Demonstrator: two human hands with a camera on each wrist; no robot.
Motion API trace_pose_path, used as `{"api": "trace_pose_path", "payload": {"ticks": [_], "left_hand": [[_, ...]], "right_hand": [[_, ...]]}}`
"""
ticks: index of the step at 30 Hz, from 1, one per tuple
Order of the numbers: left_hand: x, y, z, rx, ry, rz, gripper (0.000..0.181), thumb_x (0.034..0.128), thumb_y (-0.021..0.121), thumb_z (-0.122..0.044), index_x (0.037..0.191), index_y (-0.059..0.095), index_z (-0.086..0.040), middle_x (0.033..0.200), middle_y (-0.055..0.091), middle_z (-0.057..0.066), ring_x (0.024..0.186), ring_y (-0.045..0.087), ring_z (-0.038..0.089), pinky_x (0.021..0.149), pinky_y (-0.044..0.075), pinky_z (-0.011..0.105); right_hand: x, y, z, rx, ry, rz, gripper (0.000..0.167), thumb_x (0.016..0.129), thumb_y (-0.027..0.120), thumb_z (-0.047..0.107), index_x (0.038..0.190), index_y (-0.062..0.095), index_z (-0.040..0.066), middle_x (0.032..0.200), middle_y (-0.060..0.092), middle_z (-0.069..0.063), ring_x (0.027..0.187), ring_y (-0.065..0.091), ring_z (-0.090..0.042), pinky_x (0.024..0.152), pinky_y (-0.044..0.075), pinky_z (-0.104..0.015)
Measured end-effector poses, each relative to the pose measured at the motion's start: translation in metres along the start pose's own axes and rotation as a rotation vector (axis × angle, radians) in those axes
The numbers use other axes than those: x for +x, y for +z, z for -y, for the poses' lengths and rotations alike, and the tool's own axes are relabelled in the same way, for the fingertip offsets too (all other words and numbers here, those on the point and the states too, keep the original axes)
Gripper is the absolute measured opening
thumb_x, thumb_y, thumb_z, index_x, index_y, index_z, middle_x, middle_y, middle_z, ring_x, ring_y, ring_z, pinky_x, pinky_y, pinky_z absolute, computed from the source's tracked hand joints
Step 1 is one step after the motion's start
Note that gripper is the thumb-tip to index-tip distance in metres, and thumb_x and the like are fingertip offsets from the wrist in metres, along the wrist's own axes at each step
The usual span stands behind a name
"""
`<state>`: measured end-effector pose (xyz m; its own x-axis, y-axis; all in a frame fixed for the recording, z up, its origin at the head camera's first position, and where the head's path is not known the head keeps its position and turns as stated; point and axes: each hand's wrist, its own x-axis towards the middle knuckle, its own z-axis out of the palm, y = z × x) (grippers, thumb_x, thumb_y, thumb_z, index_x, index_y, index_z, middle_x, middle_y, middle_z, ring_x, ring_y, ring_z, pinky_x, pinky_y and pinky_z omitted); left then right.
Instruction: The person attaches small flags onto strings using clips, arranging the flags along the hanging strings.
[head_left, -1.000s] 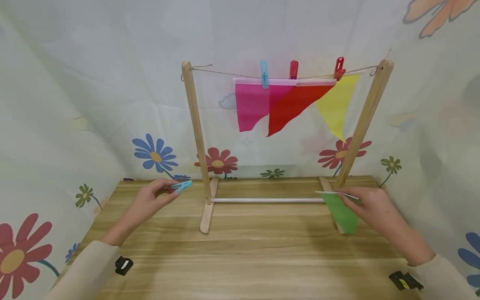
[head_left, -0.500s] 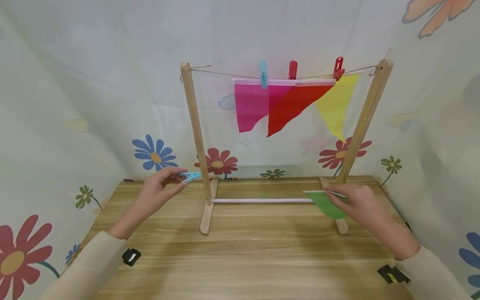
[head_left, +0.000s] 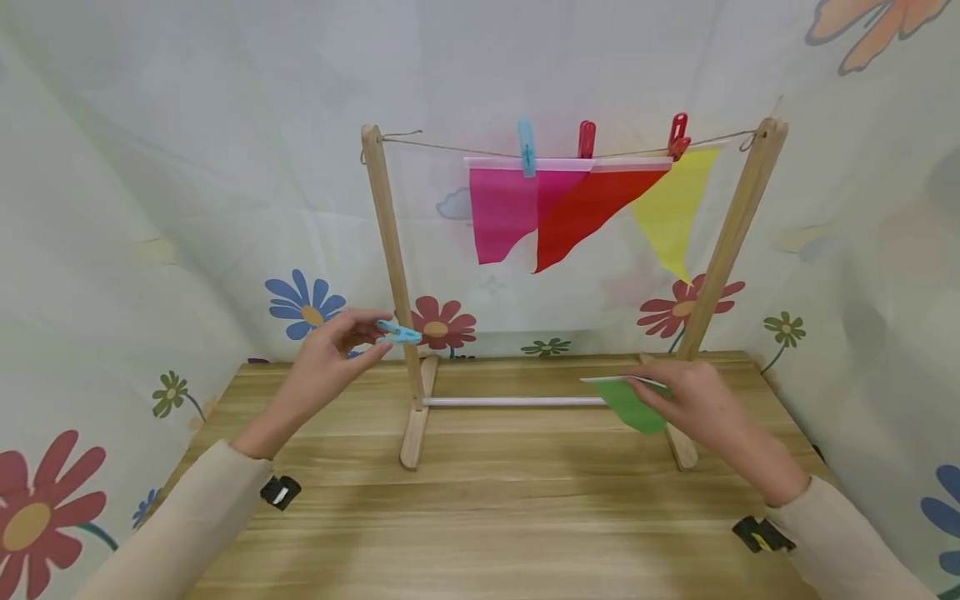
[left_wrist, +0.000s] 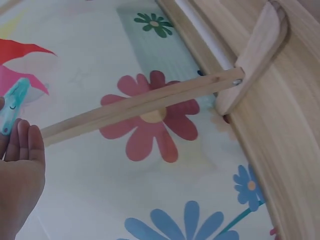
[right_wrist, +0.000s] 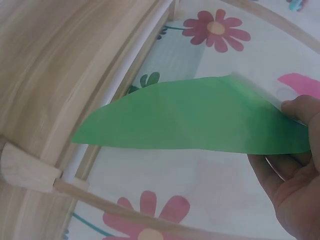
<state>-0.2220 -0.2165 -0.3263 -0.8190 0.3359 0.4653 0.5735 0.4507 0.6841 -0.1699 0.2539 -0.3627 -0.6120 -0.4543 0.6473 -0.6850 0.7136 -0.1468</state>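
Observation:
In the head view my left hand (head_left: 337, 354) pinches a light blue clothespin (head_left: 399, 332) between thumb and fingers, in front of the stand's left post. That clothespin (left_wrist: 16, 102) also shows at the edge of the left wrist view. On the other side, my right hand (head_left: 697, 408) grips a green pennant (head_left: 633, 404) by its white top edge, before the right post. The pennant (right_wrist: 190, 117) hangs out from my thumb and fingers in the right wrist view. Above, a string (head_left: 442, 147) bears a pink pennant (head_left: 498, 212), a red pennant (head_left: 592, 208) and a yellow pennant (head_left: 678, 200).
Two wooden posts, left (head_left: 392, 242) and right (head_left: 731, 233), carry the string. A white rod (head_left: 517, 402) joins them low down. A blue clothespin (head_left: 527, 146) and red clothespins (head_left: 587, 139) sit on the string. The stand is on a wooden table (head_left: 480, 517) before a flowered cloth.
My left hand has risen and moved right with the clothespin, to the left post. My right hand has moved left with the green pennant. The hung pennants have stayed in place.

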Motion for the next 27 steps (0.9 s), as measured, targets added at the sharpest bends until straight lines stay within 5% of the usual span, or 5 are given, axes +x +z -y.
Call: {"api": "trace_pose_path", "payload": {"ticks": [7, 17, 27], "left_hand": [[0.014, 0.002, -0.013, -0.027, 0.041, 0.02, 0.03, 0.0943, 0.073, -0.007, 0.124, 0.065, -0.003, 0.111, 0.065, 0.008, 0.098, 0.063, 0.011, 0.091, 0.052, 0.015], [0.034, -0.001, -0.035, -0.003, 0.144, 0.014, 0.034, 0.0937, 0.072, -0.004, 0.128, 0.067, -0.005, 0.113, 0.064, 0.009, 0.098, 0.064, 0.013, 0.087, 0.055, 0.018], [0.064, -0.015, -0.077, 0.09, 0.204, -0.041, 0.035, 0.0911, 0.076, -0.006, 0.125, 0.069, -0.004, 0.107, 0.064, 0.006, 0.092, 0.061, 0.011, 0.085, 0.055, 0.018]], "right_hand": [[0.005, 0.008, 0.002, 0.026, 0.016, 0.041, 0.022, 0.079, 0.085, 0.004, 0.101, 0.08, 0.006, 0.081, 0.073, 0.002, 0.062, 0.055, -0.002, 0.052, 0.047, -0.021], [0.022, 0.012, 0.009, 0.045, 0.007, 0.065, 0.021, 0.083, 0.083, 0.008, 0.104, 0.08, 0.007, 0.092, 0.078, -0.002, 0.079, 0.074, -0.014, 0.065, 0.061, -0.033], [0.043, 0.019, 0.018, 0.119, -0.029, 0.04, 0.021, 0.085, 0.082, 0.009, 0.105, 0.08, 0.008, 0.095, 0.078, -0.002, 0.082, 0.075, -0.014, 0.068, 0.061, -0.034]]}}
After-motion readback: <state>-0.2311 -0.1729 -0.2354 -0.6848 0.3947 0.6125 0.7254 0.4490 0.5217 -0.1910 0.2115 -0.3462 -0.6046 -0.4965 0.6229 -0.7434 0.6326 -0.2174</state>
